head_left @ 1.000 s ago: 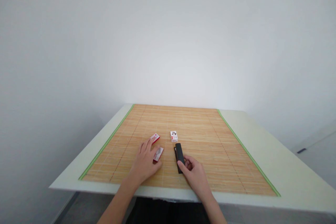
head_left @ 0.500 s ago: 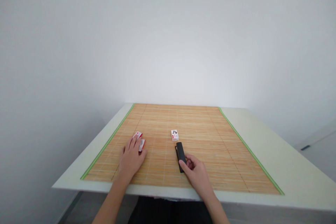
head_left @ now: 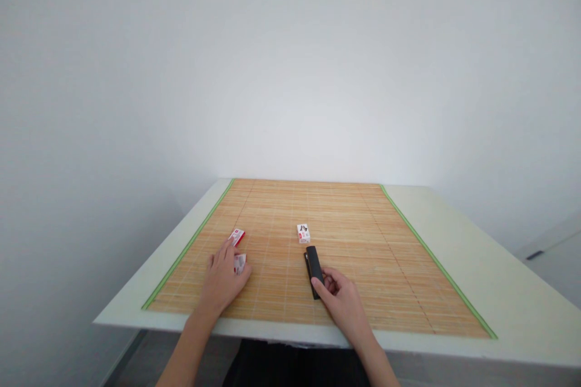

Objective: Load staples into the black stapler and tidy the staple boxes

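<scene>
My left hand [head_left: 222, 283] rests on the mat with its fingers curled around a small red-and-white staple box [head_left: 239, 263], partly hidden under them. A second staple box [head_left: 237, 236], similar in colour, lies just beyond those fingertips. My right hand [head_left: 344, 301] grips a black stapler [head_left: 314, 269] from its right side, thumb on top and fingers curled behind. The stapler lies lengthwise on the mat, its front end pointing away from me. Just past that end sits a white staple box [head_left: 304, 233] with red and black print.
A bamboo mat [head_left: 345, 205] with green edging covers much of the white table [head_left: 490, 278]. Behind the table rises a plain white wall [head_left: 299, 72]. The table's front edge runs just below my hands.
My left hand has drawn the nearer staple box back toward me, widening its gap from the farther one. My right hand and the stapler keep their place.
</scene>
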A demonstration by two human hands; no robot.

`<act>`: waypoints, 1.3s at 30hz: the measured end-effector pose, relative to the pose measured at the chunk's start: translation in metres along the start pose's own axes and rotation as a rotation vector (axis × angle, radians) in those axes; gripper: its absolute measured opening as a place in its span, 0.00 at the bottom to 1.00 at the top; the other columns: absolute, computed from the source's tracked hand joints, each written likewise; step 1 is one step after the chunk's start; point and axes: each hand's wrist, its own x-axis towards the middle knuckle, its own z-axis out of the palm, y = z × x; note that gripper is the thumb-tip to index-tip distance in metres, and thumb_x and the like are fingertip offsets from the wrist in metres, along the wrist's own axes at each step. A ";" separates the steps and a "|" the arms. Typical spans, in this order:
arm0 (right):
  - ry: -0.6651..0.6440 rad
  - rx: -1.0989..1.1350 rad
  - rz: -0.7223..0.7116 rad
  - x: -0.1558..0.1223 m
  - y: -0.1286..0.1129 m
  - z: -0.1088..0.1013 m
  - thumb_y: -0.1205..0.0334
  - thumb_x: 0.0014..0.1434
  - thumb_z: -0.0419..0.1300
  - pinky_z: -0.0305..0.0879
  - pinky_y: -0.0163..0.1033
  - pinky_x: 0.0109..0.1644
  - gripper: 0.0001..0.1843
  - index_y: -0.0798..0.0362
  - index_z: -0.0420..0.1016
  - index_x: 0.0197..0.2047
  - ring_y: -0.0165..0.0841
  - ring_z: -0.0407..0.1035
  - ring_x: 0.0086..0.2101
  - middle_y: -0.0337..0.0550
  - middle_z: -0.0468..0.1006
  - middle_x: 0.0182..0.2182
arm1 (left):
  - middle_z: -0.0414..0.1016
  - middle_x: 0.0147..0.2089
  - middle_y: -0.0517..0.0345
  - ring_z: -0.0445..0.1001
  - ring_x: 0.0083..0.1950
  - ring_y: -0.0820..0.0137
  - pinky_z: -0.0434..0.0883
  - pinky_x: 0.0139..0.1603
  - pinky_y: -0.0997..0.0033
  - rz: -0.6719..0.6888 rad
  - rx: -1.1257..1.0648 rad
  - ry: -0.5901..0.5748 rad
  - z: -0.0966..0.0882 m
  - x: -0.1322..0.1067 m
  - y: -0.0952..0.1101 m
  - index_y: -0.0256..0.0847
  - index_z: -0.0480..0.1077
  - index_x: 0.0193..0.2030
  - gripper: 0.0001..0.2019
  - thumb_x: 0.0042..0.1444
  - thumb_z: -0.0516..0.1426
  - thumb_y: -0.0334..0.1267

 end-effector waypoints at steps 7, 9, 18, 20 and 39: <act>0.000 0.006 -0.003 -0.001 -0.003 -0.001 0.38 0.61 0.62 0.61 0.37 0.31 0.26 0.53 0.82 0.46 0.33 0.65 0.26 0.37 0.71 0.24 | 0.70 0.66 0.45 0.64 0.70 0.52 0.59 0.72 0.46 -0.012 -0.123 0.146 -0.019 0.007 0.033 0.43 0.70 0.51 0.13 0.65 0.53 0.45; 0.011 -0.001 -0.004 -0.001 -0.003 -0.001 0.38 0.61 0.62 0.60 0.37 0.31 0.26 0.54 0.82 0.45 0.33 0.64 0.26 0.37 0.71 0.24 | 0.71 0.65 0.48 0.65 0.70 0.57 0.61 0.72 0.51 0.090 -0.214 0.096 -0.018 0.015 0.065 0.44 0.69 0.59 0.16 0.68 0.50 0.42; 0.024 -0.035 0.006 -0.004 0.003 -0.003 0.41 0.61 0.62 0.57 0.36 0.30 0.22 0.54 0.80 0.39 0.31 0.62 0.25 0.34 0.67 0.22 | 0.70 0.68 0.50 0.65 0.70 0.61 0.59 0.72 0.53 0.444 -0.237 -0.174 0.034 0.065 0.161 0.45 0.70 0.64 0.19 0.70 0.47 0.38; 0.024 -0.035 0.010 -0.004 0.002 -0.003 0.42 0.61 0.62 0.57 0.36 0.30 0.21 0.53 0.79 0.39 0.31 0.61 0.25 0.34 0.67 0.22 | 0.73 0.64 0.49 0.67 0.67 0.60 0.62 0.69 0.54 0.403 -0.215 -0.167 0.032 0.069 0.148 0.44 0.73 0.58 0.16 0.69 0.50 0.38; -0.069 0.018 0.036 -0.002 -0.006 -0.007 0.43 0.59 0.64 0.60 0.37 0.30 0.23 0.53 0.82 0.46 0.33 0.65 0.26 0.37 0.72 0.24 | 0.73 0.64 0.46 0.70 0.66 0.57 0.64 0.70 0.50 -0.139 -0.332 0.034 -0.005 0.034 -0.019 0.40 0.68 0.64 0.23 0.71 0.46 0.47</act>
